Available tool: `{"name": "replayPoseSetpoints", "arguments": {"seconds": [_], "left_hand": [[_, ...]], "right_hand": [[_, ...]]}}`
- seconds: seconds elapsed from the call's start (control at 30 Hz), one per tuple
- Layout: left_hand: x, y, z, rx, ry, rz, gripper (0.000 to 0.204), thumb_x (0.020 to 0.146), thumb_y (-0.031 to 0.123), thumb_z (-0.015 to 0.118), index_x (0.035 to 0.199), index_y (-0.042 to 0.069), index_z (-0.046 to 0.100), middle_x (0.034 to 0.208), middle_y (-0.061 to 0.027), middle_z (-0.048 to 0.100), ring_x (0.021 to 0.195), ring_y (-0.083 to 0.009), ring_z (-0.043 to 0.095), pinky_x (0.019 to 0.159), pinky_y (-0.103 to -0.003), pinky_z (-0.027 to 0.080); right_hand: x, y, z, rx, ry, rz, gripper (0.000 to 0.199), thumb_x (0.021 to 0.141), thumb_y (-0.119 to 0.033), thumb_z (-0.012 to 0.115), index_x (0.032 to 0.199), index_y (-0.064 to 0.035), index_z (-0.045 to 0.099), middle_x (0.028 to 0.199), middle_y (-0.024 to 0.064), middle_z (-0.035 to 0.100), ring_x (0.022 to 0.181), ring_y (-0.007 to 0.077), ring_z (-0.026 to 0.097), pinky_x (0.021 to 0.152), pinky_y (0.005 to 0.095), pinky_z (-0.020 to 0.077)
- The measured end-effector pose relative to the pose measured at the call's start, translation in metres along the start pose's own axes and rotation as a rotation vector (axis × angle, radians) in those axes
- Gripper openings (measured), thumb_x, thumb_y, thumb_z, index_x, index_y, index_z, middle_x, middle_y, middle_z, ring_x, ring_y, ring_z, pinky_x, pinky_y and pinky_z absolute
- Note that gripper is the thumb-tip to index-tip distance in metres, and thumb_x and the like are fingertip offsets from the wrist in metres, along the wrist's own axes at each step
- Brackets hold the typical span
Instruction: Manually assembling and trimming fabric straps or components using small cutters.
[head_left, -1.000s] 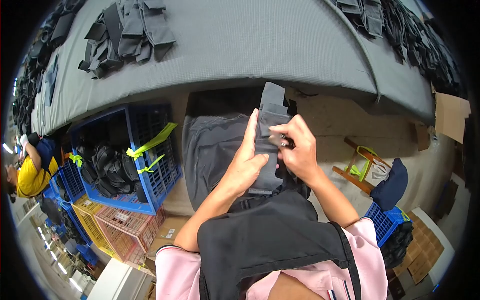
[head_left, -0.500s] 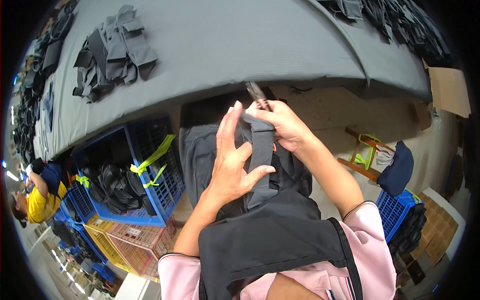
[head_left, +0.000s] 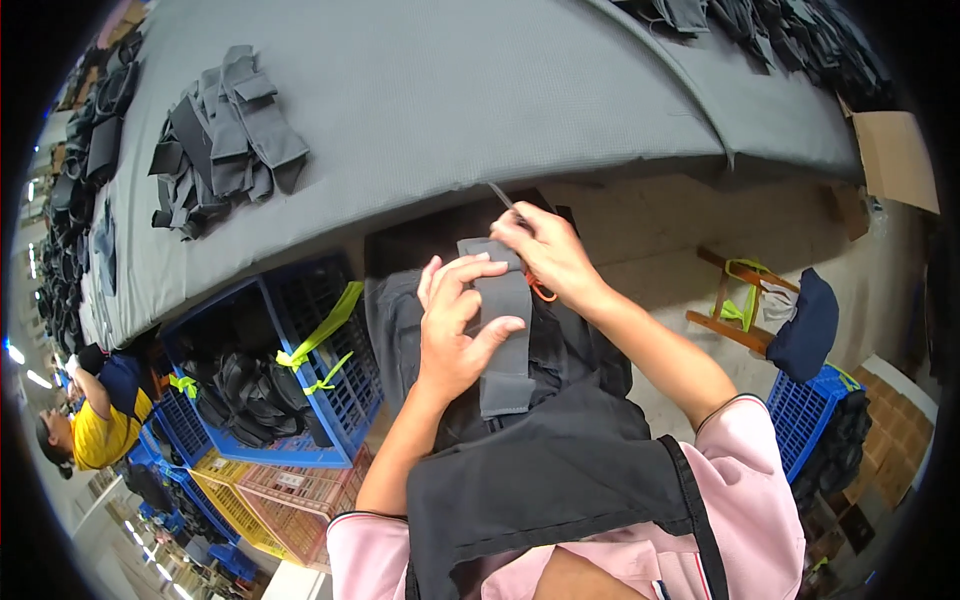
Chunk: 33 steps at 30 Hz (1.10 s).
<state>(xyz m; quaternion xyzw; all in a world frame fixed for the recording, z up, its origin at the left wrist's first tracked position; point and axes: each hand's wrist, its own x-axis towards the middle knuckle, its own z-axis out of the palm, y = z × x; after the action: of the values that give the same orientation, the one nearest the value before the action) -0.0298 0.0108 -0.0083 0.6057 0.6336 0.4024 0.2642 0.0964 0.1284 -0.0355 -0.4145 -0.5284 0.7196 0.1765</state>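
Note:
A grey fabric strip [head_left: 506, 345] with a folded, stitched lower end lies lengthwise over dark cloth [head_left: 590, 345] in front of me. My left hand [head_left: 455, 330] grips the strip from its left side, fingertips and thumb on its face. Beside the strip's upper end, my right hand [head_left: 550, 258] is closed round small metal thread snips [head_left: 506, 199]. Their thin blade end points up toward the table edge; the rest is hidden in the palm. An orange cord loop [head_left: 541, 288] hangs below that hand.
A grey-covered table [head_left: 420, 100] spans the far side, bearing a pile of grey fabric pieces [head_left: 225, 140]. At left stand a blue crate [head_left: 345, 400] of black items and a pink crate [head_left: 300, 500]. A wooden stool [head_left: 725, 335] stands at right. A person in yellow [head_left: 105, 430] is far left.
The left hand's raised fingers have bent down onto the strip, which now lies flatter and faces up. My right hand has turned, with the snips' blades showing narrower.

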Motion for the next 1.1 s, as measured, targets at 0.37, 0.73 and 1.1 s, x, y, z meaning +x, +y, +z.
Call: {"name": "replayPoseSetpoints", "arguments": {"seconds": [0.37, 0.73, 1.1], "left_hand": [[-0.001, -0.008, -0.001, -0.504, -0.055, -0.230, 0.070, 0.057, 0.047, 0.081, 0.103, -0.002, 0.060, 0.128, -0.0088, 0.048, 0.134, -0.0319, 0.026, 0.107, -0.046, 0.023], [-0.003, -0.001, 0.002, -0.543, -0.034, -0.239, 0.063, 0.062, 0.040, 0.081, 0.103, -0.004, 0.060, 0.132, -0.0100, 0.046, 0.137, -0.0348, 0.019, 0.108, -0.048, 0.019], [-0.006, -0.004, -0.001, -0.406, -0.103, -0.158, 0.055, 0.065, 0.038, 0.079, 0.097, -0.003, 0.060, 0.131, -0.0115, 0.047, 0.131, -0.0360, 0.029, 0.108, -0.047, 0.020]], "right_hand": [[-0.084, -0.027, -0.020, -0.665, 0.124, -0.472, 0.026, 0.073, -0.014, 0.072, 0.093, -0.0058, 0.059, 0.079, 0.0050, 0.061, 0.062, 0.0167, 0.062, 0.054, 0.0285, 0.0467], [-0.082, -0.021, -0.024, -0.628, 0.222, -0.513, 0.017, 0.074, -0.011, 0.070, 0.088, -0.0055, 0.063, 0.079, 0.0055, 0.065, 0.060, 0.0210, 0.061, 0.054, 0.0296, 0.0446], [-0.080, -0.030, -0.022, -0.546, 0.104, -0.447, 0.022, 0.074, -0.002, 0.069, 0.094, 0.0009, 0.060, 0.083, 0.0106, 0.063, 0.067, 0.0189, 0.063, 0.060, 0.0277, 0.0494]]}}
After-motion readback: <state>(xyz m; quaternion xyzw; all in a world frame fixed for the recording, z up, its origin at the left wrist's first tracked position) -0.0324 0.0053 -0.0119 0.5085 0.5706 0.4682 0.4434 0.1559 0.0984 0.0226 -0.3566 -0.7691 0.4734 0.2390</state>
